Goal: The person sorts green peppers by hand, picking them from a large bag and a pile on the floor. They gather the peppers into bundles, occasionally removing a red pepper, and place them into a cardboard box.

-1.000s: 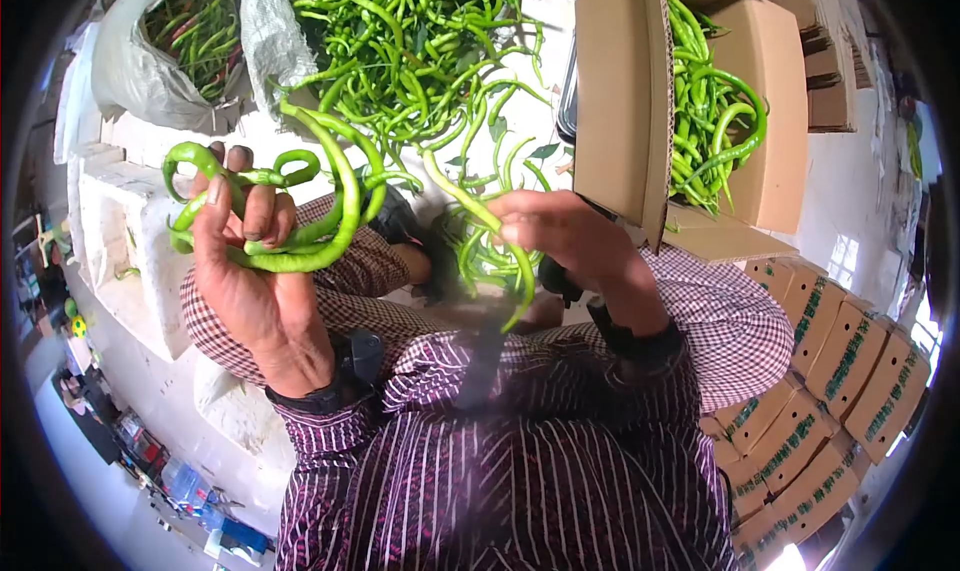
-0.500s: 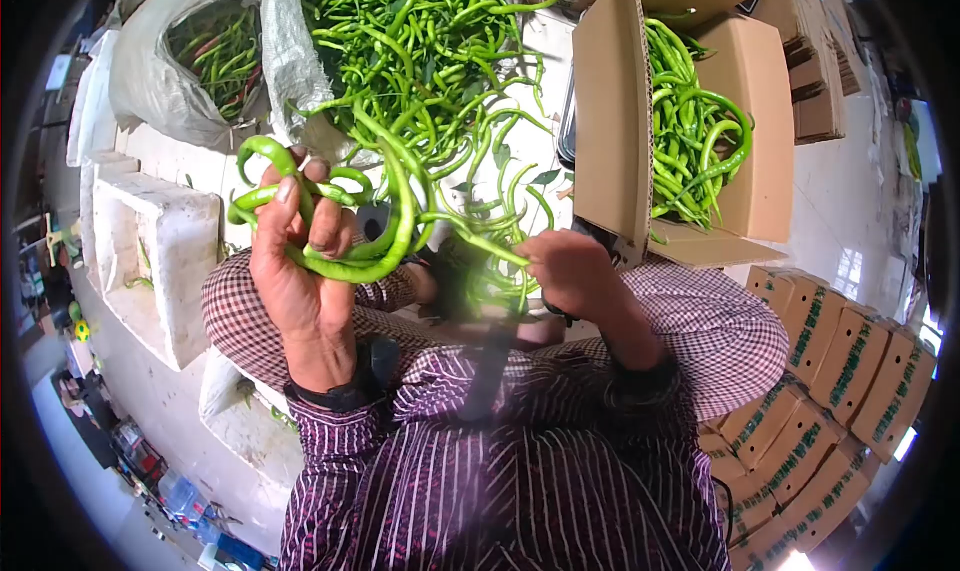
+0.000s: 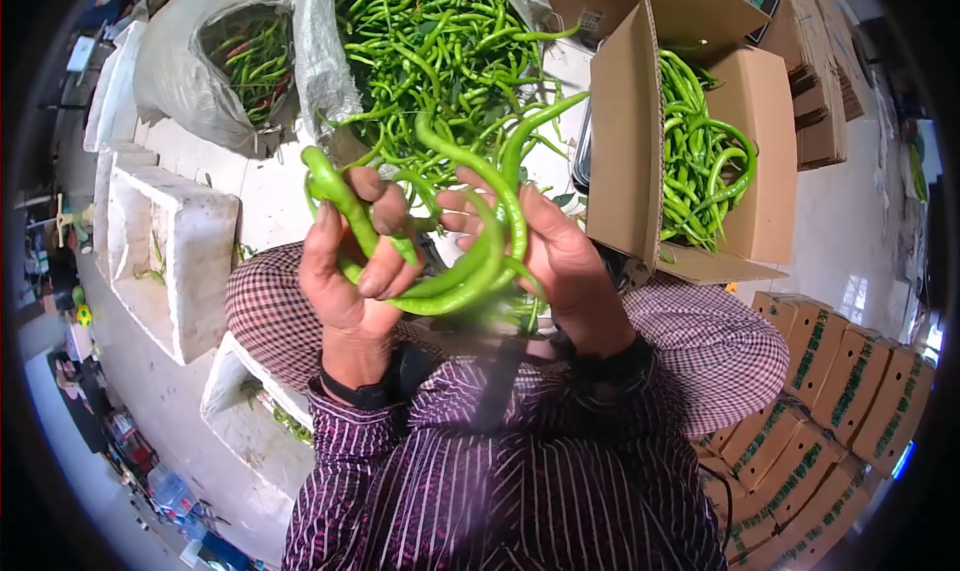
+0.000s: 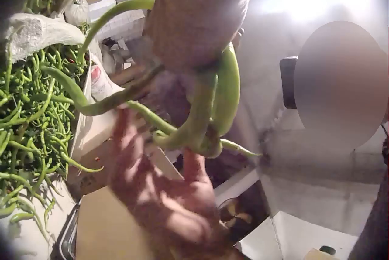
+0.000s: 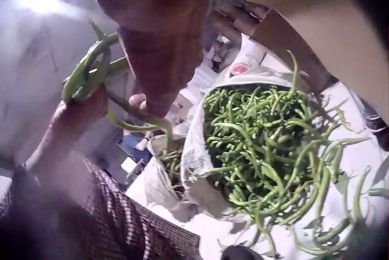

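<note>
Curled fingers of the left hand (image 3: 360, 271) grip several long, curved green peppers (image 3: 455, 296). Facing it, the right hand (image 3: 572, 271) has its fingers extended and slightly spread, with the thumb apart, and touches the right side of the bunch. One pepper (image 3: 515, 221) rises past that thumb. In the left wrist view the right hand (image 4: 167, 205) is under the peppers (image 4: 200, 111), palm toward them. The right wrist view shows the left hand (image 5: 79, 117) around its peppers (image 5: 91, 75), while the right hand (image 5: 161, 47) partly hides them.
A heap of green peppers (image 3: 430, 51) lies beyond the hands, beside a white sack (image 3: 190, 71) of peppers. At right an open cardboard box (image 3: 625, 141) holds peppers. Closed cartons (image 3: 840, 371) are stacked at lower right, white foam boxes (image 3: 205, 271) stand at left.
The left hand has moved right with its peppers. The right hand has turned, its pinch on a pepper has opened into extended fingers, and it has come up against the bunch.
</note>
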Demonstrator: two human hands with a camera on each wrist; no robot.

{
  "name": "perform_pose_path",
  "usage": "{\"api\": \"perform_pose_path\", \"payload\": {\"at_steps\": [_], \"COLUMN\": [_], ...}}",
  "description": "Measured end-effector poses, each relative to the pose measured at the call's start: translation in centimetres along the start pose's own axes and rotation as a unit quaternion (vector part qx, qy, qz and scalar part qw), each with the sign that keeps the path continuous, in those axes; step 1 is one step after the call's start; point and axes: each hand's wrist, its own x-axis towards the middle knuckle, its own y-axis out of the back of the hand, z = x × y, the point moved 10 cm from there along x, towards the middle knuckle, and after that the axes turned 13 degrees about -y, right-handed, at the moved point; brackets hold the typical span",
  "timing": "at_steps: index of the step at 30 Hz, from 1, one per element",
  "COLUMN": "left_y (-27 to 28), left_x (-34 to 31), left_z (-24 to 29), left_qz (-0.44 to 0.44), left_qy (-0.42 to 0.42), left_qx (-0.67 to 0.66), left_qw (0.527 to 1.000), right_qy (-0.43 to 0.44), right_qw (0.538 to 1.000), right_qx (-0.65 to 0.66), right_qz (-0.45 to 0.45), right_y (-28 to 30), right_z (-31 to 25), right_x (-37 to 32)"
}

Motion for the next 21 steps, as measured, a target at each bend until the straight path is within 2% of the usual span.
{"api": "perform_pose_path", "payload": {"at_steps": [4,6,7,9,10,12,14,16,17,18,20,21], "left_y": [0.7,0.5,0.9,1.5,1.7,2.5,2.2,1.8,1.4,1.2,2.1,1.2], "left_x": [0.3,0.5,0.6,0.7,0.7,0.7,0.6,0.7,0.7,0.7,0.7,0.9], "left_z": [0.4,0.3,0.5,0.9,1.0,1.7,1.5,0.6,0.1,0.0,0.6,0.2], "left_qz": [0.039,0.030,0.056,0.080,0.080,0.113,0.102,0.078,0.034,0.033,0.092,0.034], "left_qy": [-0.019,-0.028,-0.047,-0.076,-0.078,-0.105,-0.101,-0.079,-0.054,-0.056,-0.092,-0.054], "left_qx": [0.019,0.002,-0.001,-0.007,-0.007,-0.023,-0.026,0.031,0.020,0.020,0.092,0.061], "left_qw": [0.999,0.999,0.997,0.994,0.994,0.988,0.989,0.993,0.998,0.998,0.987,0.996], "right_qy": [0.035,0.069,0.069,0.100,0.099,0.099,0.099,0.105,0.102,0.102,0.152,0.157], "right_qw": [0.997,0.997,0.996,0.986,0.986,0.990,0.993,0.993,0.988,0.988,0.981,0.983], "right_qx": [0.011,-0.046,-0.048,0.117,0.117,0.091,0.066,0.042,0.025,0.023,-0.019,-0.017], "right_qz": [-0.061,0.007,0.007,-0.065,-0.066,-0.033,-0.001,0.034,0.113,0.111,0.116,0.097], "right_y": [-2.1,-1.3,-1.4,-1.8,-2.1,-2.3,-2.4,-2.3,-1.0,-0.2,2.1,2.1], "right_z": [-0.9,-1.1,-0.7,-0.4,0.0,1.0,1.8,2.0,1.7,0.9,-2.2,-3.3], "right_x": [-0.3,-1.2,-1.3,-1.4,-1.2,-0.8,-0.5,-0.6,-0.7,-0.6,-1.2,-1.6]}}
